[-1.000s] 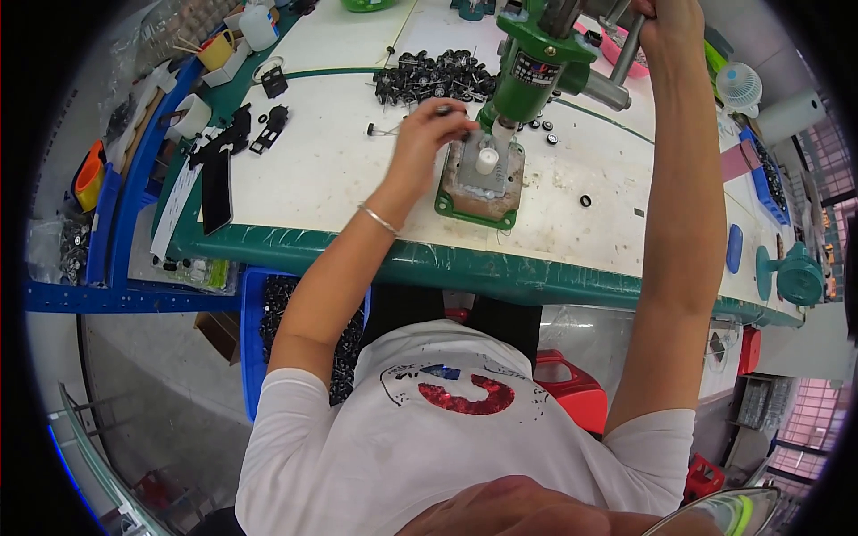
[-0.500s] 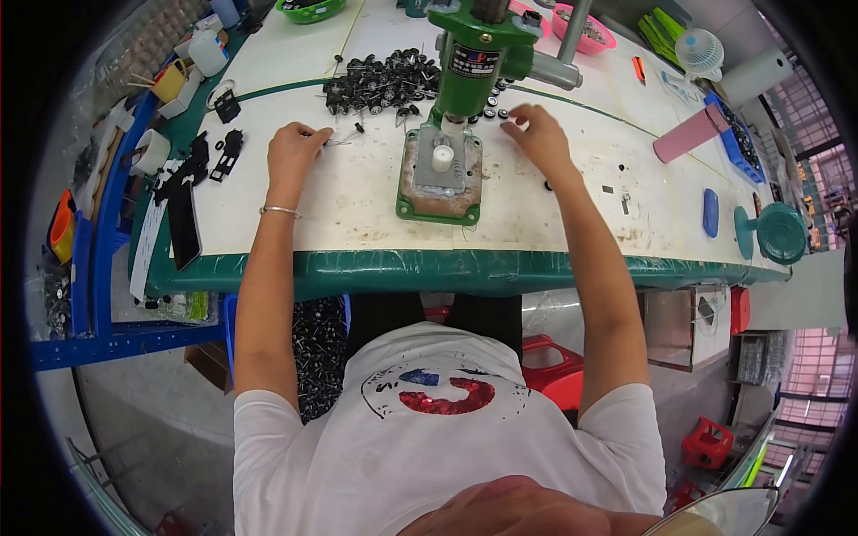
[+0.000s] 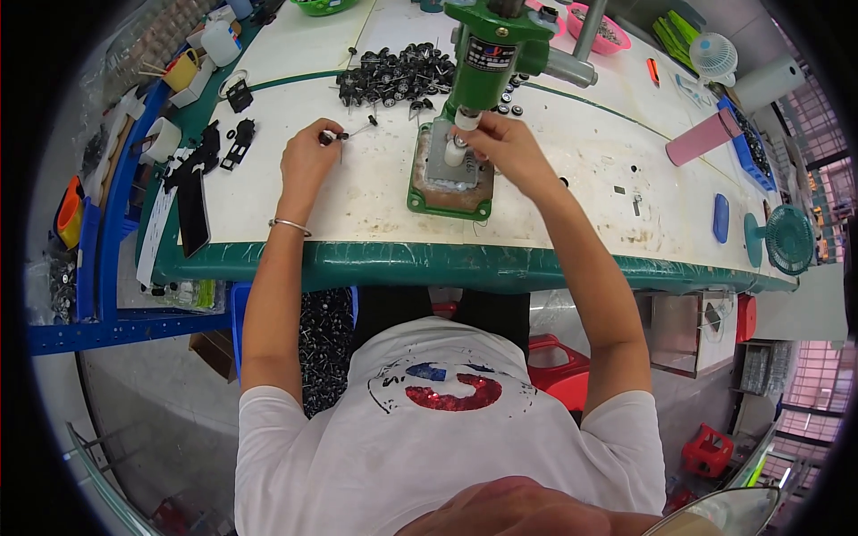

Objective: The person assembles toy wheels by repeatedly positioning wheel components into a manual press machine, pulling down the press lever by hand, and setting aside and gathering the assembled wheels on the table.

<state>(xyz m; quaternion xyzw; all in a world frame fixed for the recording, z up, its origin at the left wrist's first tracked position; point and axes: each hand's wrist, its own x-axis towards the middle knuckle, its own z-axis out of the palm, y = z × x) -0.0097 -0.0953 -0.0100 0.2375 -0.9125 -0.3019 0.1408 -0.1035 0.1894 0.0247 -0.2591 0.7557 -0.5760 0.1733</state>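
My left hand (image 3: 308,156) is closed on a small black wheel with a thin metal axle (image 3: 329,138), left of the press. Another black wheel on an axle (image 3: 372,121) lies just beyond its fingertips. My right hand (image 3: 511,152) reaches in from the right under the ram of the green hand press (image 3: 487,67). Its thumb and finger pinch a small round wheel (image 3: 460,140) at the top of the white cylindrical holder (image 3: 455,155). That holder stands on the press's metal base plate (image 3: 438,165). The fingers partly cover the small wheel.
A heap of black wheels with axles (image 3: 398,76) lies behind the press's left side. Several loose wheels (image 3: 514,94) sit behind it on the right. Black plastic parts (image 3: 238,143) and a dark phone (image 3: 192,214) are at left; a pink cylinder (image 3: 702,138) and teal fan (image 3: 788,239) at right.
My right hand has moved left from beside the loose wheels to the white holder under the ram, with a small wheel pinched. My left hand stays left of the press, turned slightly. The view has shifted.
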